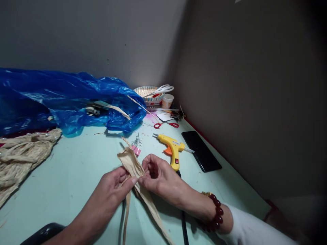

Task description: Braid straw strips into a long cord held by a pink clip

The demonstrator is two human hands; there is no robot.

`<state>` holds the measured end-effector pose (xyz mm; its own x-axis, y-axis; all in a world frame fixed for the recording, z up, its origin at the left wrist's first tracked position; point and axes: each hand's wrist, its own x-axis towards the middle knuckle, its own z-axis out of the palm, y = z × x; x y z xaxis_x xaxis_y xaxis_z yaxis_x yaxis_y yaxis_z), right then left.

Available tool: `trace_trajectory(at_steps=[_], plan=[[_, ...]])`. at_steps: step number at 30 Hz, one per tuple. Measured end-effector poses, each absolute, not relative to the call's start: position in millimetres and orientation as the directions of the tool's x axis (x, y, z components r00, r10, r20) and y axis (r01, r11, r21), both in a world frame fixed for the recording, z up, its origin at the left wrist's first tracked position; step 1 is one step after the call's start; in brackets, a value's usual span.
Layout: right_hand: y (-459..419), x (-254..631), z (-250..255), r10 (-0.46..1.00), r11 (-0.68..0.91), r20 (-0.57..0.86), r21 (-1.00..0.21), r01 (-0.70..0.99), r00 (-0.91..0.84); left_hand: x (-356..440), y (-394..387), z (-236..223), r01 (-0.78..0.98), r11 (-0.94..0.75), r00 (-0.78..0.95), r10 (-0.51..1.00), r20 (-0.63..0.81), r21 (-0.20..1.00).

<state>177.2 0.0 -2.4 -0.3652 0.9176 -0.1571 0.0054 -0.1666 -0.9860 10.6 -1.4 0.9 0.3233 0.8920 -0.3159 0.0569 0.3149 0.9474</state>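
A pale, creased strip of dried husk or raffia (131, 161) is held up over the table, looped at its top, with long ends hanging toward me. My left hand (117, 183) grips it from the left, thumb pressed on its front. From the right, my right hand (158, 175) pinches its edge between thumb and fingers. The two thumbs almost meet on the strip. Just beyond lies a pink binder clip (136, 150). A yellow glue gun (174, 148) with an orange trigger rests to the right of my right hand, its nozzle pointing left.
A black phone (201, 151) lies by the right wall. Red-handled scissors (166, 125), a paper cup (168, 101) and a basket (149, 92) holding white-handled scissors stand at the back. Blue plastic (68, 98) spreads at back left, a braided piece (28, 156) in front of it.
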Motion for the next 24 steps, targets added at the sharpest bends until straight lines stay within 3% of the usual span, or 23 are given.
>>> trace_trajectory(at_steps=[8,14,19,24], plan=[[1.8,184.5,15.2,0.881,-0.206,-0.155,-0.976,-0.068,-0.448,9.6,-1.6,-2.5,0.06,0.271,0.327,0.904,-0.276,0.961],[-0.7,206.2,47.7,0.859,-0.139,-0.008,-0.966,-0.218,-0.512,8.8,-1.6,-3.9,0.128,0.204,0.308,0.922,-0.234,0.971],[-9.8,236.3,66.6,0.933,-0.093,0.034,-0.939,-0.332,-0.357,6.7,-1.2,-9.2,0.129,0.209,0.309,0.92,-0.239,0.969],[-24.4,274.0,95.8,0.979,0.198,0.205,-0.955,-0.222,-0.009,5.5,2.8,-17.6,0.037,0.267,0.338,0.903,-0.263,0.963]])
